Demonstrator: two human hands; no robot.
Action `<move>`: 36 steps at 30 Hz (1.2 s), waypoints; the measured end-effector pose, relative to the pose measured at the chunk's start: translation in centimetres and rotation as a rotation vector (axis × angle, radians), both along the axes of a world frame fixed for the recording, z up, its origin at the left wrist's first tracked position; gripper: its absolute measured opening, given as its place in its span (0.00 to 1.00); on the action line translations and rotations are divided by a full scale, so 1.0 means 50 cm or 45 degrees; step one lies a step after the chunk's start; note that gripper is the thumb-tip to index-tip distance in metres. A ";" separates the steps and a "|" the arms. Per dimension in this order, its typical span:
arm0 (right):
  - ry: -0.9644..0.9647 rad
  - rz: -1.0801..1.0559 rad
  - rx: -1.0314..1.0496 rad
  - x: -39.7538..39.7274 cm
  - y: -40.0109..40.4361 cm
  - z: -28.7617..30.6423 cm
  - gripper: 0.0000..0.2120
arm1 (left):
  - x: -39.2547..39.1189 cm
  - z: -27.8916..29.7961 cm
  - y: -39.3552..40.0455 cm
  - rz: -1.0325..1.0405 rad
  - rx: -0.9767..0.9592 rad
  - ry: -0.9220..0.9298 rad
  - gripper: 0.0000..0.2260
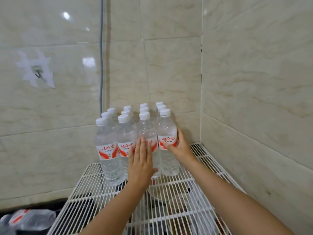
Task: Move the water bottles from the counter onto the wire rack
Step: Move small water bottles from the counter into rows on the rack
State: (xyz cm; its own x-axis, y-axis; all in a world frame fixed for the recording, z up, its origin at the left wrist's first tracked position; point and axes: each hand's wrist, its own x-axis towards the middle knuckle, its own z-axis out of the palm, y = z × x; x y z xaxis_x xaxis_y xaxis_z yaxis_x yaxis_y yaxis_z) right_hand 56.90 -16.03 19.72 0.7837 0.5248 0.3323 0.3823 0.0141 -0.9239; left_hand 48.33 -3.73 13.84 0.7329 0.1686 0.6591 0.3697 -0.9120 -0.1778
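Observation:
Several clear water bottles (108, 146) with white caps and red-and-white labels stand upright in rows at the back of the white wire rack (177, 192), close to the tiled corner. My left hand (141, 161) lies flat with straight fingers against the front of the third bottle from the left (146, 128). My right hand (179, 146) grips the front right bottle (166, 133) around its label, thumb in front and fingers behind it.
Tiled walls (254, 82) close the rack in behind and on the right. A grey cable (101, 56) runs down the back wall. Crumpled plastic wrap (30, 217) lies low at the left, beside the rack. Dark items show through the rack's wires.

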 end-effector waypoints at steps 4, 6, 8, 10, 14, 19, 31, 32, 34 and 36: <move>-0.012 0.046 -0.071 0.000 -0.008 0.007 0.30 | 0.000 0.011 0.000 -0.004 0.013 0.043 0.68; -0.031 0.011 -0.143 -0.009 -0.009 -0.001 0.30 | 0.000 0.006 0.001 -0.007 0.027 0.035 0.68; -0.092 -0.112 -0.250 -0.019 -0.012 -0.016 0.30 | -0.001 -0.003 0.001 0.016 0.041 0.019 0.67; -0.265 -0.326 -0.517 -0.036 -0.021 -0.027 0.33 | -0.005 -0.006 -0.005 0.008 0.035 -0.030 0.64; -0.538 -0.507 -1.045 -0.099 -0.046 -0.010 0.40 | -0.066 0.006 -0.014 -0.001 -0.107 -0.088 0.38; -0.911 -0.294 -1.023 -0.199 -0.013 0.027 0.30 | -0.239 0.035 0.044 0.312 -0.486 0.140 0.24; -1.299 0.305 -0.854 -0.525 0.337 -0.024 0.22 | -0.694 -0.039 0.282 1.008 -0.641 0.279 0.22; -1.324 0.333 -0.870 -0.556 0.375 -0.031 0.21 | -0.727 -0.050 0.307 1.036 -0.679 0.264 0.22; -1.344 0.357 -0.885 -0.622 0.450 -0.058 0.19 | -0.785 -0.073 0.356 1.061 -0.748 0.234 0.22; -1.301 0.349 -0.900 -0.688 0.527 -0.087 0.17 | -0.842 -0.103 0.410 1.074 -0.769 0.237 0.22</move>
